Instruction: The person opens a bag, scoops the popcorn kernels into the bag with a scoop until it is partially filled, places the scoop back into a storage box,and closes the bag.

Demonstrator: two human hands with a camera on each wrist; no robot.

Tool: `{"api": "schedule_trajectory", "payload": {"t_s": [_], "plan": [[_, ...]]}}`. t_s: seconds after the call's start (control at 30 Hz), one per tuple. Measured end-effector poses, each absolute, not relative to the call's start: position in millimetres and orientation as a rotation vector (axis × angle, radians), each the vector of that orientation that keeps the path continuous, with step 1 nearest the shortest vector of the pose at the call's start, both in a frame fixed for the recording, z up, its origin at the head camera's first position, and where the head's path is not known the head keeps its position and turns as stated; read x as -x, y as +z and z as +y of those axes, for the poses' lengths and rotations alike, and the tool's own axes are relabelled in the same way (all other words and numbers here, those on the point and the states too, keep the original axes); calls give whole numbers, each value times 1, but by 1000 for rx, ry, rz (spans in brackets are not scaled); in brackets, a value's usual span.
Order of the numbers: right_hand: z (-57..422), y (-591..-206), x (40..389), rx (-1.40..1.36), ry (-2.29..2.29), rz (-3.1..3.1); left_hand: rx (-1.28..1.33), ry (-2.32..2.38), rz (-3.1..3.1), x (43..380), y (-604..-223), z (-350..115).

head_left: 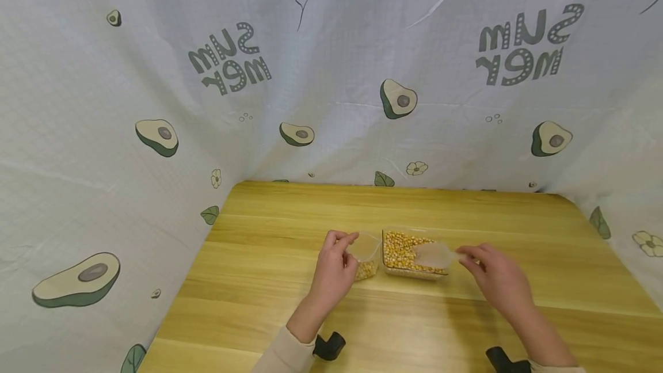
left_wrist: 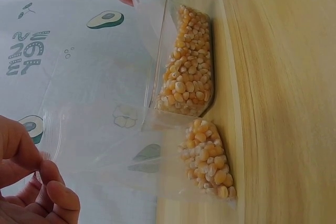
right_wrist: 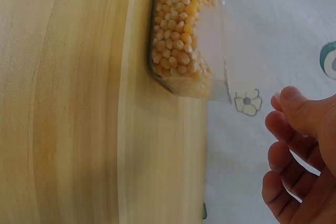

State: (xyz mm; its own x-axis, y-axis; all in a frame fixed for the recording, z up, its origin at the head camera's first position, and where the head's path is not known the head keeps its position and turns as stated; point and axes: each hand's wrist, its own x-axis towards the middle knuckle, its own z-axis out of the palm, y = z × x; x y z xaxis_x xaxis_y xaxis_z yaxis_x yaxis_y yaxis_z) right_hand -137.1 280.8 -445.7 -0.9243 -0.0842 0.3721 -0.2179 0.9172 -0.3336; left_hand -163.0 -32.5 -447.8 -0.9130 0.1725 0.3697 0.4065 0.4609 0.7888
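My left hand (head_left: 331,269) pinches the upper edge of a clear plastic bag (left_wrist: 110,150), which stands on the table with corn kernels (left_wrist: 207,161) gathered at its bottom. Right beside the bag is a clear rectangular box (head_left: 414,274), filled well up with yellow corn kernels (head_left: 397,251). Between thumb and fingertips, my right hand (head_left: 499,281) grips the handle of a whitish translucent scoop (head_left: 435,254). The scoop's front end is down among the kernels in the box, partly hidden by them. In the right wrist view the other fingers (right_wrist: 281,156) of that hand are loosely bent.
The wood-grain table (head_left: 259,286) reaches back to a white curtain (head_left: 336,73) printed with avocados and lettering, which also hangs along both sides. A black strap-like piece (head_left: 330,346) sits at the left wrist, another black piece (head_left: 505,361) at the right.
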Motion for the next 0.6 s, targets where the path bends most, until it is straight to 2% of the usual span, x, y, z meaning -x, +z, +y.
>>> {"api": "schedule_trajectory", "payload": {"t_s": [0.6], "plan": [[282,-462,140,-247,565,-2653,508,-1432,-2484,162,-446,-31]]}}
